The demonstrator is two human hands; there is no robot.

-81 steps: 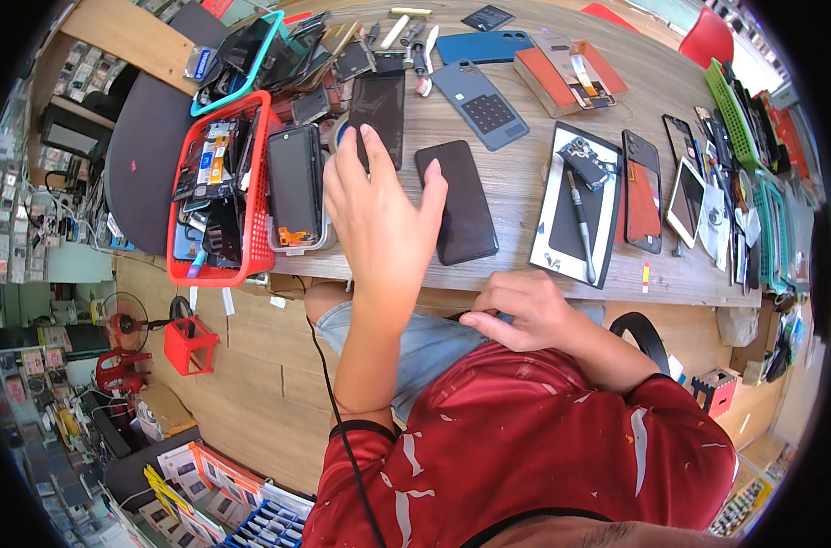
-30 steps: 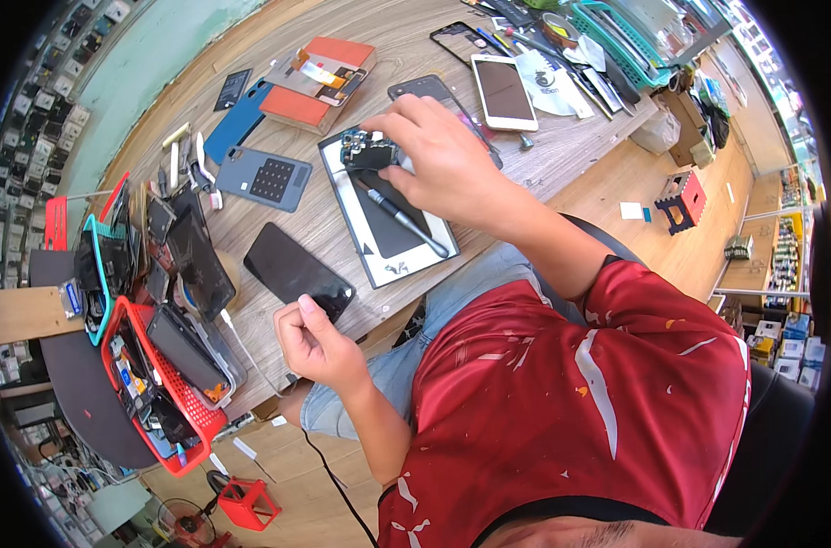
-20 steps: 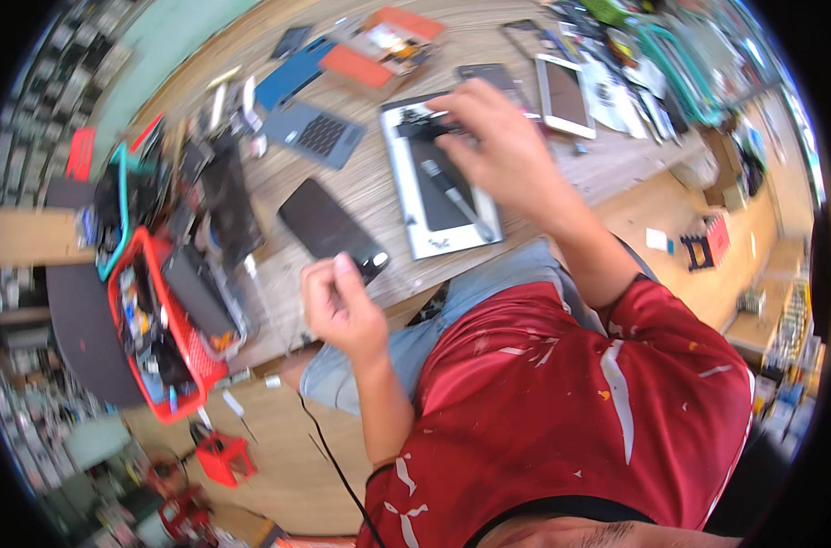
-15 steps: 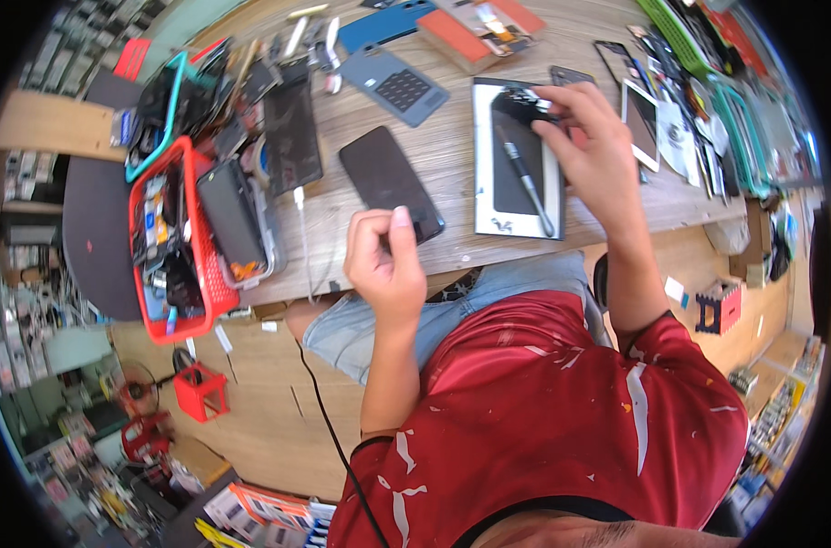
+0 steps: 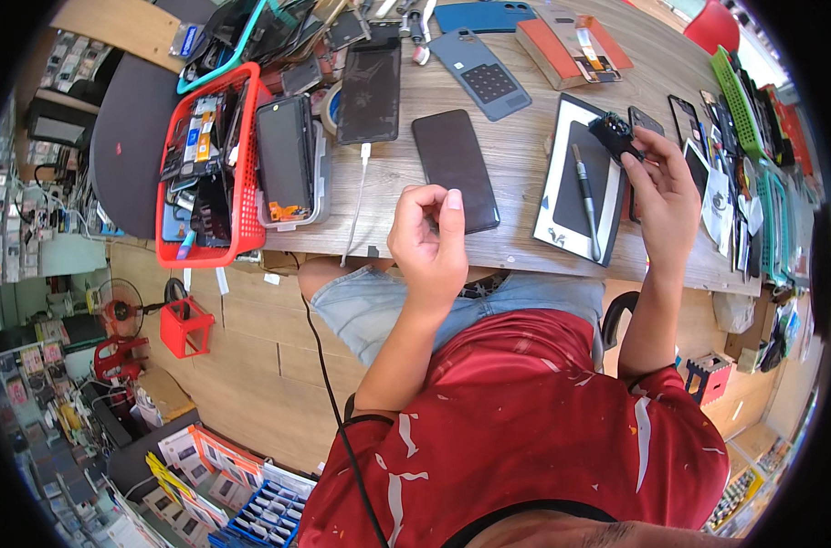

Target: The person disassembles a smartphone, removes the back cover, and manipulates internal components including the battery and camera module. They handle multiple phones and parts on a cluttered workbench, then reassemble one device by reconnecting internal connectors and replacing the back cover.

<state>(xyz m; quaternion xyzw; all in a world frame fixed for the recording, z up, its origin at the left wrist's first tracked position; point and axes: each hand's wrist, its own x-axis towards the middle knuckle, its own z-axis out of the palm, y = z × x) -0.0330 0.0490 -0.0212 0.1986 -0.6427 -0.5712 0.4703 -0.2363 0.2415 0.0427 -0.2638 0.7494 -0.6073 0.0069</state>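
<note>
Component [image 5: 614,137], black, pinched between fingers [image 5: 657,146] of right hand [image 5: 668,196], two o'clock; left hand [image 5: 429,239] half-curled, nothing seen held. Judged step: component handling; next move needs steady pinch.

At the near edge of the table [image 5: 520,164], the left hand [image 5: 429,242] covers one corner of a black phone [image 5: 459,160]. Toward the right edge, the right hand [image 5: 664,196] hides part of a white phone [image 5: 697,163] — and one end of a dark piece [image 5: 613,137].

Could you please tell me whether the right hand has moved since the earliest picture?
Yes, the right hand has moved from the near left of the white-bordered panel to its right side.
</note>
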